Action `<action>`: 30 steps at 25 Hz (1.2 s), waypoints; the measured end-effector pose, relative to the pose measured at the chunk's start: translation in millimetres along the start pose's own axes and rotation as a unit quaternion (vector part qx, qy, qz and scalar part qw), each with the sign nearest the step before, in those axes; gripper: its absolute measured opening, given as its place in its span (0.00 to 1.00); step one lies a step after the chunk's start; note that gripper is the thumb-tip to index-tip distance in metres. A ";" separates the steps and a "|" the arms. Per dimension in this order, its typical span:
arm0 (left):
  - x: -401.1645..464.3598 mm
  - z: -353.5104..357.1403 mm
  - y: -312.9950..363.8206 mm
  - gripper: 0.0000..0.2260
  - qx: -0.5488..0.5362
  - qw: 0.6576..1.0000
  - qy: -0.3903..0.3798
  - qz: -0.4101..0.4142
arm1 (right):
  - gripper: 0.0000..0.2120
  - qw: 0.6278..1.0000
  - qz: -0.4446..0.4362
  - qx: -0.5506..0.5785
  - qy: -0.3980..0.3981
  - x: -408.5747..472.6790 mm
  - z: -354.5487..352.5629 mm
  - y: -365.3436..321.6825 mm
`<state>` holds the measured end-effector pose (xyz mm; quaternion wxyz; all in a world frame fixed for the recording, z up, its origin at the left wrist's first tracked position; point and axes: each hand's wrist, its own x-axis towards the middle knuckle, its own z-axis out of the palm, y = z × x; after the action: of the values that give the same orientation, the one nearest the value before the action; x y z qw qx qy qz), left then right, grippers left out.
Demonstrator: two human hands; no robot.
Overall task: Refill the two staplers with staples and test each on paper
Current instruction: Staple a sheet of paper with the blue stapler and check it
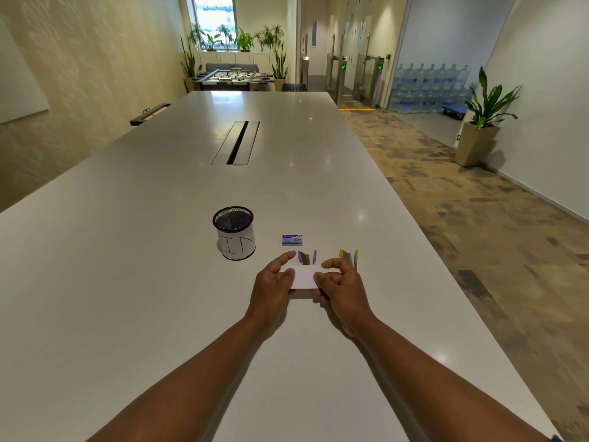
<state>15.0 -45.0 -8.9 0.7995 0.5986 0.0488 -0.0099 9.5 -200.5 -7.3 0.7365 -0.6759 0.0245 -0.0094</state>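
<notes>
A small white paper [304,276] is held just above the table between both hands. My left hand [272,282] pinches its left edge and my right hand [339,280] pinches its right edge. Just beyond the paper a purple stapler [307,257] lies on the table, partly hidden by the paper and my fingers. To its right lies a yellow stapler [349,258], partly behind my right hand. A small blue staple box [292,240] sits a little farther back.
A black mesh cup [235,232] wrapped in white paper with handwritten letters stands to the left of the staple box. The long white table [159,282] has a cable slot [237,142] in its middle. The table's right edge drops to patterned floor.
</notes>
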 end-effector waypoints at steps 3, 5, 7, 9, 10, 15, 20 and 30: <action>-0.5 -1.9 -0.6 0.14 0.021 1.000 -0.023 -0.002 | 0.05 1.000 -0.022 -0.013 0.002 -1.9 -1.6 -0.1; -1.0 -5.8 2.0 0.13 0.015 0.999 -0.038 -0.020 | 0.03 1.000 -0.025 -0.013 0.000 -3.4 -1.7 -1.6; -1.9 -9.7 4.8 0.12 0.013 0.998 -0.053 -0.033 | 0.03 1.000 -0.019 0.011 -0.005 -4.5 0.4 -3.4; -3.0 -11.7 4.9 0.13 0.039 0.997 -0.057 -0.024 | 0.05 0.999 -0.016 0.030 -0.008 -5.1 1.6 -3.8; -3.7 -12.0 4.4 0.13 0.051 0.997 -0.057 -0.019 | 0.06 0.999 -0.016 0.032 -0.009 -5.4 2.0 -3.8; -3.0 -11.0 2.3 0.14 0.063 0.997 -0.033 -0.006 | 0.07 0.999 -0.017 0.019 -0.023 -5.6 1.3 -2.8; 0.8 -10.0 3.3 0.09 0.039 0.999 -0.020 -0.024 | 0.07 0.999 -0.018 0.025 -0.033 -4.1 0.3 -2.9; -0.2 -13.6 1.7 0.11 0.055 0.998 -0.034 -0.013 | 0.08 0.999 -0.010 0.037 -0.030 -3.0 -0.8 -1.0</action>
<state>14.1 -31.5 -11.1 0.7661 0.6407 0.0284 -0.0430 6.4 -201.3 -6.3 0.7615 -0.6482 -0.0047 0.0021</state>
